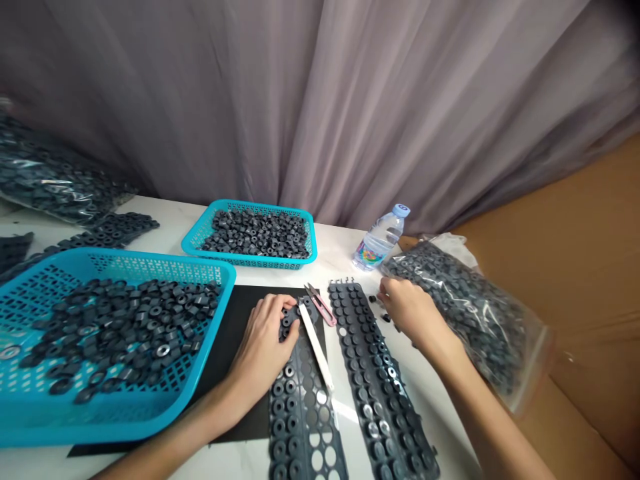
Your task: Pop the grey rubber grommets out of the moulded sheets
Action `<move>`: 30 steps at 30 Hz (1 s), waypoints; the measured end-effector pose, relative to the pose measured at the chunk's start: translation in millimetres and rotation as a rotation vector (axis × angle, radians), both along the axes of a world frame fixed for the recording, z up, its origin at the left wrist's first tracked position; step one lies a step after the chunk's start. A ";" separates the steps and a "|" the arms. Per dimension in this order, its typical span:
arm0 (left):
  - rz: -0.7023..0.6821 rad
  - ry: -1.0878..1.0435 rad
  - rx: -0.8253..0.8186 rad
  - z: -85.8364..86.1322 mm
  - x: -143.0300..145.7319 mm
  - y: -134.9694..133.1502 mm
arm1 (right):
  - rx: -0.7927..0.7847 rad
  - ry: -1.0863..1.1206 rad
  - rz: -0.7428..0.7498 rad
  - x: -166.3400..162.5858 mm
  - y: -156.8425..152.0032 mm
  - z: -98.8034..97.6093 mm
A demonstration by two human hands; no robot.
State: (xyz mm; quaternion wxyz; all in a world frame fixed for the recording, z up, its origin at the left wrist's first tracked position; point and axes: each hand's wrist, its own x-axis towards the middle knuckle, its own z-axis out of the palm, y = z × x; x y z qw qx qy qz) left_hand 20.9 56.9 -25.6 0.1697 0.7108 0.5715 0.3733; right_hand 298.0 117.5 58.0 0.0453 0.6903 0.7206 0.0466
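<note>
My left hand holds the far end of a black sheet of moulded rubber rings, thumb and fingers closed around its edge. Part of that sheet shows empty round holes. A slim white tool lies across it, and pink-handled thread snips rest just beyond. To the right, my right hand is closed low over the table, with its fingertips together; whatever they pinch is hidden. Small loose black pieces lie beneath it. Between the hands stretches a second black moulded sheet.
A large blue basket of black rings stands at left, a smaller blue basket behind. A water bottle stands at the back. Bags of black parts lie at right and far left. A black mat lies underneath.
</note>
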 end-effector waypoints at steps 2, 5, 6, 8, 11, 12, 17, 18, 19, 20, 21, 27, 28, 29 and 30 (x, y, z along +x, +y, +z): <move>0.003 0.034 -0.001 0.1 0.6 0.4 | 0.093 0.078 0.067 -20.5 -7.3 -0.6; 0.005 0.115 0.001 -0.4 0.0 0.9 | -0.032 0.513 0.343 -61.0 -21.3 -3.4; 0.003 0.140 -0.001 -0.9 -0.6 1.0 | -0.102 0.617 0.390 -72.2 -25.4 -6.2; -0.003 0.179 -0.004 -2.1 -1.9 1.2 | -0.197 0.730 0.427 -86.2 -30.7 -14.7; -0.011 0.213 0.010 -2.7 -3.4 1.1 | -0.296 0.844 0.428 -88.1 -31.7 -28.7; -0.012 0.219 0.019 -2.4 -3.6 1.0 | -0.312 0.861 0.427 -86.0 -30.8 -32.1; -0.002 0.273 0.052 1.6 -1.8 0.8 | -0.275 0.854 0.436 -79.4 -26.1 -35.0; 0.002 0.290 0.056 2.6 -1.0 0.9 | -0.257 0.858 0.440 -79.0 -25.3 -33.9; 0.002 0.306 0.060 3.7 -0.1 1.1 | -0.240 0.870 0.440 -78.6 -24.2 -32.7; -0.001 0.318 0.064 5.0 0.7 1.4 | -0.226 0.888 0.434 -77.9 -22.8 -31.4; -0.007 0.326 0.067 6.3 1.3 1.6 | -0.220 0.914 0.423 -76.8 -21.0 -30.1; -0.061 0.315 0.070 12.0 0.2 3.0 | -0.292 1.145 0.403 -65.1 -10.5 -14.7; -0.066 0.309 0.068 12.2 -0.5 3.0 | -0.321 1.198 0.425 -62.6 -9.8 -10.9; -0.070 0.302 0.066 12.3 -1.1 3.0 | -0.355 1.239 0.455 -60.1 -9.4 -7.5; -0.070 0.297 0.065 12.3 -1.6 3.0 | -0.378 1.264 0.486 -57.8 -9.0 -4.9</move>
